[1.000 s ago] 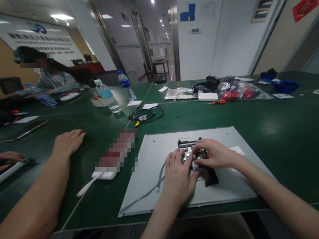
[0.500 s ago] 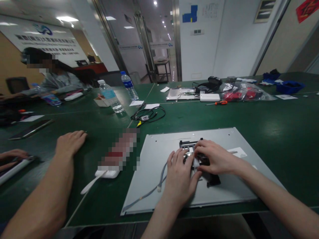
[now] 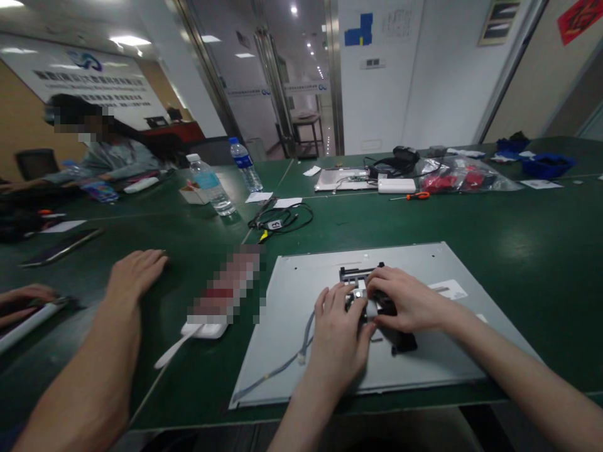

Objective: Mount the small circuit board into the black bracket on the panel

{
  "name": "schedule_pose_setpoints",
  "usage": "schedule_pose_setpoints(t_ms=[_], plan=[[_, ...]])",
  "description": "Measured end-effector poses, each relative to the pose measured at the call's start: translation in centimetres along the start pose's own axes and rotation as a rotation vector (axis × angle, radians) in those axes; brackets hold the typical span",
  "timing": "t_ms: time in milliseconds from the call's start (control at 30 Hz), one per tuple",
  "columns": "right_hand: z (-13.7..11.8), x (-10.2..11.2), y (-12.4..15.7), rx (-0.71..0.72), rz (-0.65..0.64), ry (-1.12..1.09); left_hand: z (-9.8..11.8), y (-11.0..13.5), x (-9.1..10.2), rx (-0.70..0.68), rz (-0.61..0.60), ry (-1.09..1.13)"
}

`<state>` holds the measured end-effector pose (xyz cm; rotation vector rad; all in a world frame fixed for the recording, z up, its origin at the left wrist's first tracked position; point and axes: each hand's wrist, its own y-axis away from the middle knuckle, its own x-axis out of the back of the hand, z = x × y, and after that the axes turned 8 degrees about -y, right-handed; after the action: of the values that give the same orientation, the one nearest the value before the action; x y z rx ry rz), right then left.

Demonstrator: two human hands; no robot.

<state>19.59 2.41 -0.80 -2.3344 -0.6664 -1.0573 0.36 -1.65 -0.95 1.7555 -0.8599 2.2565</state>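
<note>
A flat grey metal panel [image 3: 277,314] lies on the table in front of me. On its middle is a black bracket-like mechanism [image 3: 362,272] with small silver and white parts. My left hand [image 3: 340,323] bends over its left side, fingertips and thumb closed around the near part. From the right, my right hand [image 3: 407,300] curls over the mechanism, thumb and fingers pinching at a small whitish rounded part [image 3: 372,309]. Both hands hide much of the mechanism. A grey cable [image 3: 282,369] with a white connector runs over the panel, left of my left hand.
Another person's forearm [image 3: 113,326] rests on the table at left. A blurred-out phone-like item [image 3: 205,329] with a white strap lies beside the panel. Behind are a black cable [image 3: 301,216], water bottles [image 3: 214,188], an orange screwdriver [image 3: 417,196] and a plastic bag [image 3: 456,176].
My hands stay at the mechanism with only slight finger movement. My left index finger and thumb have shifted slightly, baring a bit more of the silver part.
</note>
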Motion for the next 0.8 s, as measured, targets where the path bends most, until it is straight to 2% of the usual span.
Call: schedule_pose_setpoints(t_ms=[433,567,800], plan=[[-0.45,0.75,-0.14,0.001,0.027,-0.042,0.09,-0.02,0.09,0.006,0.005,-0.015],[-0.59,0.56,-0.19,0.003,0.057,-0.040,0.10,0.02,0.04,0.000,0.011,-0.021],[-0.30,0.12,-0.14,0.014,0.030,-0.031,0.02,-0.01,-0.05,-0.001,0.013,-0.017]])
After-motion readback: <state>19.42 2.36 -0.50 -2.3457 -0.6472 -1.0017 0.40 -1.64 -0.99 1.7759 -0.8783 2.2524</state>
